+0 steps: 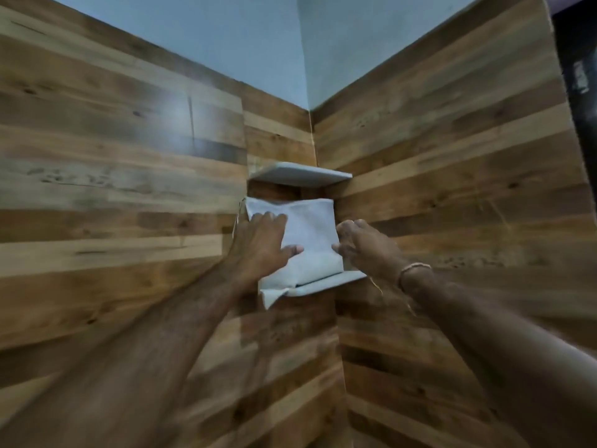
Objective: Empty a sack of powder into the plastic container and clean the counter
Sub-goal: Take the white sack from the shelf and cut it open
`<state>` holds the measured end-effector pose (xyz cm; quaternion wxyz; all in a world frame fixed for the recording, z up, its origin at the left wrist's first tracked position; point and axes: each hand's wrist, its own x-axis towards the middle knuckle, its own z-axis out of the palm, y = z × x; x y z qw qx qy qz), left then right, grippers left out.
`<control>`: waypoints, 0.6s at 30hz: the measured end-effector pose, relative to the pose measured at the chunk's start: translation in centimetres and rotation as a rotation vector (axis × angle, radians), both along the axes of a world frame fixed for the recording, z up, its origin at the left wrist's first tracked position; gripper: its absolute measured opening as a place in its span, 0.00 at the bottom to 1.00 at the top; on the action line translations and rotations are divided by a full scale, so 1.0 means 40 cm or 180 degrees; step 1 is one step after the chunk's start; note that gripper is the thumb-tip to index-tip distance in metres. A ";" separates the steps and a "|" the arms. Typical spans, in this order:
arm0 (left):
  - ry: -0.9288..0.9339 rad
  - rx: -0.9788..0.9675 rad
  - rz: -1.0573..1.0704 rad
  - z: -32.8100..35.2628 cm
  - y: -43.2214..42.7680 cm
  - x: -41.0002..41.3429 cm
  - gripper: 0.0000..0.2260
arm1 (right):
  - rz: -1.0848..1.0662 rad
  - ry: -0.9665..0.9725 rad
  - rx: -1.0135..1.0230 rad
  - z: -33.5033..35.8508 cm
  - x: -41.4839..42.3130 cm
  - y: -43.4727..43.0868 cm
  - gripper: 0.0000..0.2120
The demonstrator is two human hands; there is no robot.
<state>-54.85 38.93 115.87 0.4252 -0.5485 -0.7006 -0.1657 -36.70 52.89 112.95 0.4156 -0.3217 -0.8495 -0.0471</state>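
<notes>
Two hands are pressing on a white sack [311,234] that is standing on the lower corner shelf [326,283]: left hand [261,245] flat at its 9 o'clock side, right hand [365,245] gripping its 3 o'clock edge. An upper shelf [300,173] is sitting at 12 o'clock above it.
</notes>
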 end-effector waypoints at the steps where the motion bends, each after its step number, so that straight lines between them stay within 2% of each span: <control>1: 0.0125 0.0078 0.0020 0.037 0.042 -0.032 0.31 | -0.0007 -0.0023 0.0048 0.035 -0.034 0.029 0.21; 5: 0.0619 0.0221 0.0309 0.158 0.191 -0.141 0.29 | -0.0251 -0.0119 0.0425 0.150 -0.158 0.135 0.24; 11: 0.0496 0.0125 0.0520 0.218 0.345 -0.277 0.27 | -0.0447 -0.0497 0.0536 0.240 -0.315 0.283 0.31; 15: 0.0725 0.0294 0.0331 0.220 0.373 -0.318 0.24 | -0.0527 -0.0717 0.0406 0.287 -0.396 0.354 0.37; 18: 0.0774 0.0465 0.0089 0.212 0.380 -0.340 0.23 | -0.0690 -0.0756 0.0340 0.306 -0.421 0.382 0.35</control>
